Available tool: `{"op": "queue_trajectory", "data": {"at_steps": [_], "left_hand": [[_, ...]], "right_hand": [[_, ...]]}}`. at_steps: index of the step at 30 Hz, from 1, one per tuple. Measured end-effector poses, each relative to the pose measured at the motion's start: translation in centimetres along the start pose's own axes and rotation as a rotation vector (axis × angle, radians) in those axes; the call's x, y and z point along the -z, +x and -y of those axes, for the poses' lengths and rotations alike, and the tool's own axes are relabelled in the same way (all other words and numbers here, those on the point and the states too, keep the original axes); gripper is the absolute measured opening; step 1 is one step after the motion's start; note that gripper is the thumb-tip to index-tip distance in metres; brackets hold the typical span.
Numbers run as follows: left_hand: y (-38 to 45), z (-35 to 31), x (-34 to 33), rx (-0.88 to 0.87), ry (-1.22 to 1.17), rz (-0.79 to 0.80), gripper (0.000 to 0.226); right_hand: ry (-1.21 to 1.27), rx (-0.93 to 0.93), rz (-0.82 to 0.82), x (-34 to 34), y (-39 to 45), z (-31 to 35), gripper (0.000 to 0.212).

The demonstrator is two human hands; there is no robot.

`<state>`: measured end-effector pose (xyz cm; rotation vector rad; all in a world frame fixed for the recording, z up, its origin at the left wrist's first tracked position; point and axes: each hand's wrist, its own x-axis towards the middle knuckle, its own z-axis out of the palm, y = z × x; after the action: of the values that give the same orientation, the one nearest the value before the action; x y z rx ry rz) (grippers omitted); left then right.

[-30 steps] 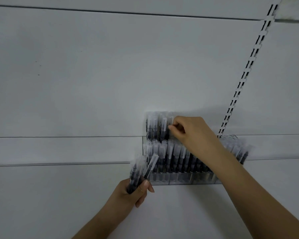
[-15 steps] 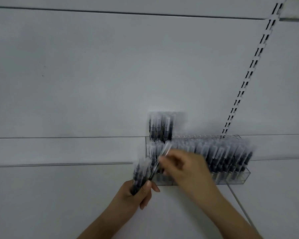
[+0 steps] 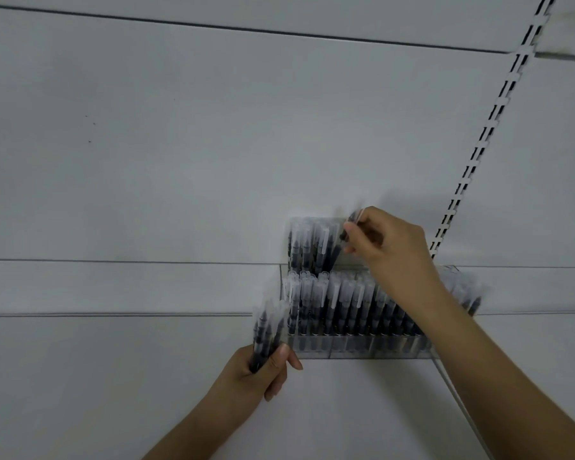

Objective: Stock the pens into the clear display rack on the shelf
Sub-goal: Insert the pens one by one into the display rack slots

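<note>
A clear display rack stands on the white shelf, its front row full of black pens with clear caps. A shorter back row of pens fills only the rack's left end. My left hand grips a bundle of pens upright, just left of the rack's front corner. My right hand pinches a single pen tilted at the right end of the back row. My right forearm crosses over the front row and hides part of it.
The white shelf spreads wide to the left and in front of the rack. A white back wall rises behind. A slotted shelf upright runs diagonally up at the right.
My right hand took one pen from the bundle in my left hand and carried it up to the back row. My left hand has stayed in place.
</note>
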<state>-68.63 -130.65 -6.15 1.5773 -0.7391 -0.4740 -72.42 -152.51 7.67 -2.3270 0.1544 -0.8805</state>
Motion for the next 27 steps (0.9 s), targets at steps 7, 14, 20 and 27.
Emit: {"op": "queue_trajectory", "data": {"at_steps": [7, 14, 20, 27], "left_hand": [[0.0, -0.2, 0.0, 0.013, -0.022, 0.004, 0.039], [-0.1, -0.1, 0.0, 0.008, -0.011, 0.008, 0.041], [0.0, 0.1, -0.1, 0.009, -0.025, 0.002, 0.043], [-0.1, 0.0, -0.1, 0.016, -0.017, 0.006, 0.039]], "right_hand": [[-0.025, 0.006, 0.051, 0.3, 0.7, -0.4, 0.017], [-0.254, 0.091, 0.216, -0.4, -0.1, -0.4, 0.02], [-0.349, 0.056, 0.169, -1.2, 0.1, -0.6, 0.028], [-0.434, 0.003, 0.201, -1.4, -0.7, -0.4, 0.03]]}}
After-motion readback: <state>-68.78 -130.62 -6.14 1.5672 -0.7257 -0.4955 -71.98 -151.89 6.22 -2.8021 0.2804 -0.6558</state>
